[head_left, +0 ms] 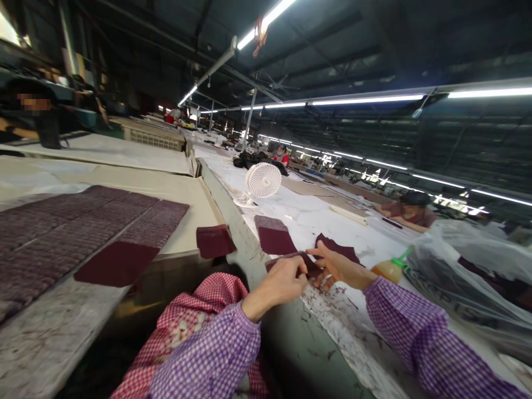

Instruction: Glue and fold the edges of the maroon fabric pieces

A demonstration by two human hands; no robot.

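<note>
– Long strip lights (368, 100) run under the dark roof of our workshop, and white sheeting covers the counter (305, 205). What have we got our hands on?

– Dark red cloth (312, 267), at the counter's near edge. Our left hand (279, 284) has its fingers curled in against it; we can't tell whether they pinch anything. Our right hand (338, 267) is open at the cloth's other side, fingers parted.

– And around them?

– Another red piece (277, 239) lies just beyond the left hand, with a greyish upper part, and a crumpled one (338, 247) sits behind the right. Loose threads are scattered near our right wrist.

– Any writing we can read?

– Not properly. Big dark letters cross the clear plastic bag (477, 288) at our right, but its folds leave us unsure of the word. We see a small mark on the hub of the white fan (263, 180), too tiny to make out.

– What's that green bit beside the bag?

– That's on top of a bottle (387, 270) with something amber inside. Off to our left, ribbed strips (103, 213) lie side by side.
</note>
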